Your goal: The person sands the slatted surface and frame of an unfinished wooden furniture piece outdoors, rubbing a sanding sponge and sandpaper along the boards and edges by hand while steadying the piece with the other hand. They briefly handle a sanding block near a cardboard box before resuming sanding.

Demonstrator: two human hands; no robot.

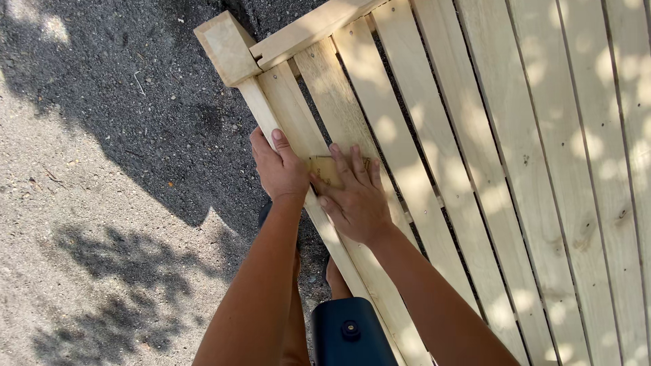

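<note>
So the person is standing over a big slatted wooden frame (515,169), pale unfinished boards laid side by side with narrow gaps, sitting on dark gravelly ground (102,169) in dappled shade. Both hands are working a small sheet of sandpaper (327,171), tan and roughly square, laid flat on one of the slats near the frame's outer edge, a bit below the chunky corner post (227,47).

The right hand (356,196) is spread open, fingers (349,163) straight and pressed down flat on top of the paper, palm low. Looks like that flat press is what keeps the paper against the wood, judging from the pose. The left hand (278,166) is curled over the edge rail (271,115) right beside it, thumb up on top, fingers wrapped down the outside where they can't be seen. It probably steadies the body or pins the paper's near edge; whether it actually pinches the paper is hard to tell, the two hands touch right there.

At the bottom, a dark blue rounded thing (349,335) with a small knob sits between the forearms, close to the camera. Can't say what it is.
</note>
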